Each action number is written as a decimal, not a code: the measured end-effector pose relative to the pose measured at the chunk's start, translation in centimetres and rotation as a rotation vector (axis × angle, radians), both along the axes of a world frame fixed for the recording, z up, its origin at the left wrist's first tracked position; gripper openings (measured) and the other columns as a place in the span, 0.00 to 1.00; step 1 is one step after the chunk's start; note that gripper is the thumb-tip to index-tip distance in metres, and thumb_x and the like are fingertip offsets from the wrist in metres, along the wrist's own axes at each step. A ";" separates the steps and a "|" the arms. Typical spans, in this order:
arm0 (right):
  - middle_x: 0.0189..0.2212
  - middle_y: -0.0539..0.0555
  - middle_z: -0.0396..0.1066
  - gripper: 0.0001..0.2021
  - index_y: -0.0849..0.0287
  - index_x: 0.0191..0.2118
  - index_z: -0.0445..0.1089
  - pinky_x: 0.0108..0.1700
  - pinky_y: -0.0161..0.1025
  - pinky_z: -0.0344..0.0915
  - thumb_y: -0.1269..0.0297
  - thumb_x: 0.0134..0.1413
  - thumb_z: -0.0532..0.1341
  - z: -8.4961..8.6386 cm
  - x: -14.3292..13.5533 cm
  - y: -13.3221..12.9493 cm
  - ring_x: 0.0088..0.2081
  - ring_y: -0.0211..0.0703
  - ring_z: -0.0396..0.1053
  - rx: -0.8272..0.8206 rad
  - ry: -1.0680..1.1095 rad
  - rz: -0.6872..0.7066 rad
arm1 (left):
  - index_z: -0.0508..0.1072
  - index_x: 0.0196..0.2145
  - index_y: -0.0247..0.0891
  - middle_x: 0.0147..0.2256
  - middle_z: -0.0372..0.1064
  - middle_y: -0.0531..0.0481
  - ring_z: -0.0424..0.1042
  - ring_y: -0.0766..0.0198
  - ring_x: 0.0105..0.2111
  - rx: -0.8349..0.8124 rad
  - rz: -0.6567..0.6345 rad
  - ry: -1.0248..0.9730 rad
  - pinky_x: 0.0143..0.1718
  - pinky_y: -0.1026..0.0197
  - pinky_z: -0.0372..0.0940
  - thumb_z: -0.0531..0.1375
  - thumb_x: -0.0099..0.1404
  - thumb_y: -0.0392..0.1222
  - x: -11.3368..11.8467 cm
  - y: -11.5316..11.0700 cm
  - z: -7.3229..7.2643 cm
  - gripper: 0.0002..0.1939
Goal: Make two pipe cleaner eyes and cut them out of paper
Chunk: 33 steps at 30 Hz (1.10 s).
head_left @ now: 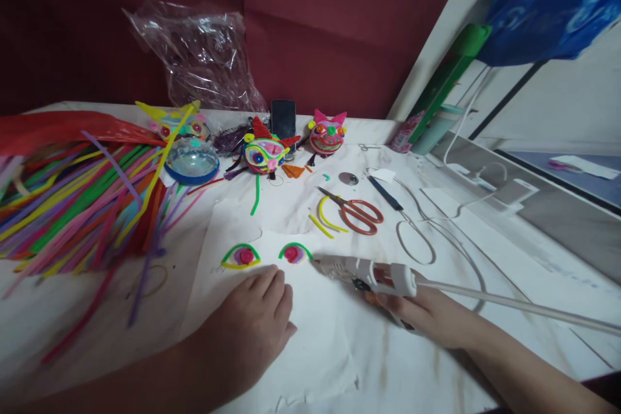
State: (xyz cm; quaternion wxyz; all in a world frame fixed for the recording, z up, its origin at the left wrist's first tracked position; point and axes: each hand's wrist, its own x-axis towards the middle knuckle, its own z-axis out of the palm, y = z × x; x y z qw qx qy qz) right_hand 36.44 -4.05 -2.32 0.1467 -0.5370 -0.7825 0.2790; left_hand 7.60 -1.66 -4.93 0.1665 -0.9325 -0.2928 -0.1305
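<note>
White paper (317, 343) lies beneath our left hand (252, 314), whose palm-down weight seems to keep it flat. Those fingers curl loosely together; whether anything sits under them we cannot tell. Our right hand (422, 310) is wrapped around a glue gun (395, 279), held on its side, apparently so the nozzle can reach low; the long glue stick (514, 308) runs back above our wrist. Just beyond our left fingertips lie two eye shapes, one green-and-yellow rimmed (241, 257), the other green-topped (294, 254); the nozzle points at the latter's outer corner, though contact is hard to judge.

Past the gun, yellow strips (321, 226) and orange-handled scissors (345, 205) crowd that side, and a looping cable (458, 249) could snag our right forearm. Well left of our left fingers spreads a heap of fuzzy stems (92, 197), beside a blue-rimmed clear dome (193, 162). Farthest from our fingers stand a red-horned head (264, 154), a pink-eared head (328, 136), a phone (284, 119) and a crumpled plastic bag (208, 55).
</note>
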 end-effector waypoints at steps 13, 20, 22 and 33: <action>0.32 0.56 0.71 0.21 0.57 0.35 0.72 0.43 0.41 0.67 0.51 0.63 0.47 -0.5 0.7 0.1 0.34 0.45 0.68 0.016 -0.028 0.027 | 0.72 0.43 0.32 0.45 0.74 0.38 0.71 0.51 0.48 -0.042 0.013 0.018 0.49 0.53 0.63 0.61 0.62 0.48 -0.2 -0.1 -0.4 0.17; 0.34 0.56 0.73 0.22 0.57 0.37 0.72 0.43 0.42 0.68 0.50 0.63 0.46 -0.3 0.6 0.1 0.35 0.46 0.69 -0.005 -0.035 0.022 | 0.73 0.43 0.31 0.45 0.74 0.38 0.71 0.51 0.47 -0.046 0.017 0.014 0.48 0.53 0.64 0.61 0.61 0.47 -0.1 -0.1 -0.2 0.17; 0.35 0.57 0.73 0.22 0.57 0.38 0.73 0.42 0.42 0.68 0.49 0.63 0.46 -0.2 0.6 0.0 0.35 0.46 0.69 -0.007 -0.032 0.016 | 0.73 0.43 0.31 0.44 0.75 0.38 0.72 0.51 0.47 -0.036 0.007 0.021 0.48 0.53 0.64 0.61 0.61 0.47 -0.1 -0.1 0.0 0.17; 0.32 0.56 0.73 0.21 0.57 0.35 0.73 0.34 0.37 0.69 0.48 0.60 0.49 0.3 0.7 0.1 0.32 0.45 0.69 -0.084 0.030 -0.032 | 0.73 0.42 0.31 0.44 0.75 0.39 0.72 0.51 0.46 -0.019 -0.003 0.017 0.49 0.53 0.64 0.61 0.61 0.48 -0.1 0.1 0.0 0.17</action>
